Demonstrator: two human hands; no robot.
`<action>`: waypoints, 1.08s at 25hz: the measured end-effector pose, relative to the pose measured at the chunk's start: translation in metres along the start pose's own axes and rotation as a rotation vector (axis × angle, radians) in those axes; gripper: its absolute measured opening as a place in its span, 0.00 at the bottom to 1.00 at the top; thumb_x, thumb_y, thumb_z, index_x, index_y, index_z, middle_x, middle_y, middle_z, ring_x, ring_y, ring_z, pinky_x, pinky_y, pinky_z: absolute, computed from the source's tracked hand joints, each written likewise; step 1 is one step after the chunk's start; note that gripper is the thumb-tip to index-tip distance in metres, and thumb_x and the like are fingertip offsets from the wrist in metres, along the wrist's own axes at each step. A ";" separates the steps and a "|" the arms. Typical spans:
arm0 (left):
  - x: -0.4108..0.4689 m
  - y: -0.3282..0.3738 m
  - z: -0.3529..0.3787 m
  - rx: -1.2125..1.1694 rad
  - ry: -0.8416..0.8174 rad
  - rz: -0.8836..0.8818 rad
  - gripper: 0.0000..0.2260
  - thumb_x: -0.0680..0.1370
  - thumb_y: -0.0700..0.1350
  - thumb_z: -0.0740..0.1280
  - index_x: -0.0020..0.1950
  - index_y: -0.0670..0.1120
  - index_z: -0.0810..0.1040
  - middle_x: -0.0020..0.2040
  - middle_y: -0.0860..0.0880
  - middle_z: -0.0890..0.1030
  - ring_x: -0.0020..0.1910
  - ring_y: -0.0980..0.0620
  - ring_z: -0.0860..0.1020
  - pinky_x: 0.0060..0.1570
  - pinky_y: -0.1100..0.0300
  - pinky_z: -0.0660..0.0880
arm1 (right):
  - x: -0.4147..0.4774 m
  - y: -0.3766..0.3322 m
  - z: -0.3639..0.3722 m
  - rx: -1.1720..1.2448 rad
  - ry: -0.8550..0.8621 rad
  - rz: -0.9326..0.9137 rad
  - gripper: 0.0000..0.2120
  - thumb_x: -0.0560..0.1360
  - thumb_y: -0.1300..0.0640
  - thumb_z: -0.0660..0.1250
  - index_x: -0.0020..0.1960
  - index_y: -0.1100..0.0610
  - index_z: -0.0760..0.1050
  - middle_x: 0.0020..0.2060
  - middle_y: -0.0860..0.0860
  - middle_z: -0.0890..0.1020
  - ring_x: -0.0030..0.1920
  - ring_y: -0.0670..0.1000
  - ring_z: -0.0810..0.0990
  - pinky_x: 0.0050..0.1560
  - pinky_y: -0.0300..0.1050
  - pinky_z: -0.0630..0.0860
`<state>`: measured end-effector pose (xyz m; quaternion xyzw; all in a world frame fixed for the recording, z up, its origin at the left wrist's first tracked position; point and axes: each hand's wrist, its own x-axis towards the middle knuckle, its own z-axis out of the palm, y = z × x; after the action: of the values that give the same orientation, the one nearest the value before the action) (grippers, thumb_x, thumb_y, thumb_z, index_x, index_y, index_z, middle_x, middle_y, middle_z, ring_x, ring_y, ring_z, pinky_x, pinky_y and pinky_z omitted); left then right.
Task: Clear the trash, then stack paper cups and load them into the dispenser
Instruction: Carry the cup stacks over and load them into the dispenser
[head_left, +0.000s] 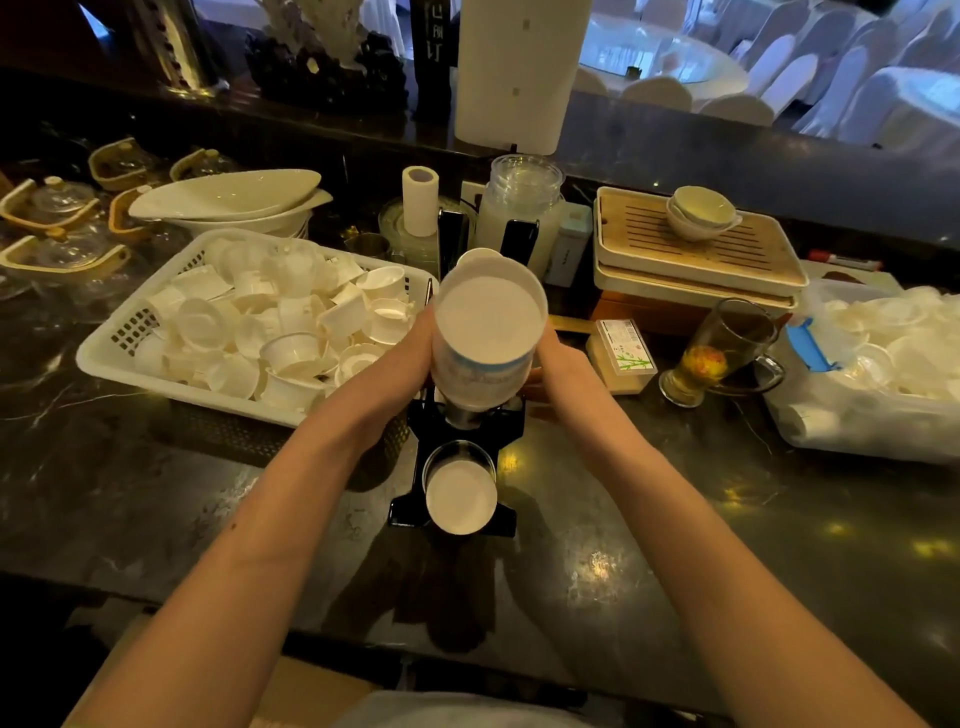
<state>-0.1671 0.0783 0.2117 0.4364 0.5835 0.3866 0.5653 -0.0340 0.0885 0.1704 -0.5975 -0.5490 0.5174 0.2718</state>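
Observation:
A stack of white paper cups (488, 322) stands upside down, bottom toward me, over the black cup dispenser (457, 431) in the middle of the dark marble counter. My left hand (410, 353) grips the stack's left side and my right hand (550, 358) holds its right side. The stack's lower end sits at the dispenser's top opening. A single white cup (461, 496) shows at the dispenser's front tube. A white plastic basket (104, 358) at the left holds several loose paper cups (291, 322).
A clear bag of white cups or lids (883, 374) lies at the right. A glass mug of tea (722, 353) and a small box (623, 358) stand right of the dispenser. Wooden tea trays (696, 254), jars and white dishes (234, 200) line the back.

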 end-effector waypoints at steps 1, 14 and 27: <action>0.015 -0.019 -0.007 -0.020 0.020 -0.052 0.16 0.85 0.42 0.47 0.52 0.40 0.73 0.42 0.48 0.81 0.42 0.60 0.78 0.34 0.75 0.70 | 0.004 0.004 0.001 0.034 0.006 0.027 0.23 0.80 0.35 0.47 0.46 0.45 0.76 0.52 0.54 0.81 0.54 0.51 0.78 0.60 0.51 0.73; 0.040 -0.082 -0.038 0.079 -0.122 -0.033 0.34 0.72 0.74 0.53 0.74 0.59 0.65 0.74 0.53 0.67 0.74 0.52 0.63 0.75 0.47 0.56 | 0.021 0.029 0.007 0.039 -0.113 0.139 0.30 0.80 0.33 0.48 0.74 0.49 0.65 0.72 0.52 0.70 0.71 0.54 0.68 0.71 0.54 0.65; 0.016 -0.088 -0.039 0.188 -0.168 0.251 0.30 0.75 0.71 0.53 0.72 0.58 0.67 0.68 0.60 0.73 0.70 0.59 0.68 0.72 0.50 0.62 | 0.005 0.029 0.017 -0.083 -0.042 -0.188 0.32 0.76 0.31 0.46 0.72 0.45 0.68 0.67 0.44 0.74 0.69 0.49 0.70 0.66 0.47 0.66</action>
<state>-0.2120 0.0669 0.1257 0.5874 0.5087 0.3601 0.5162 -0.0399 0.0817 0.1375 -0.5431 -0.6292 0.4787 0.2828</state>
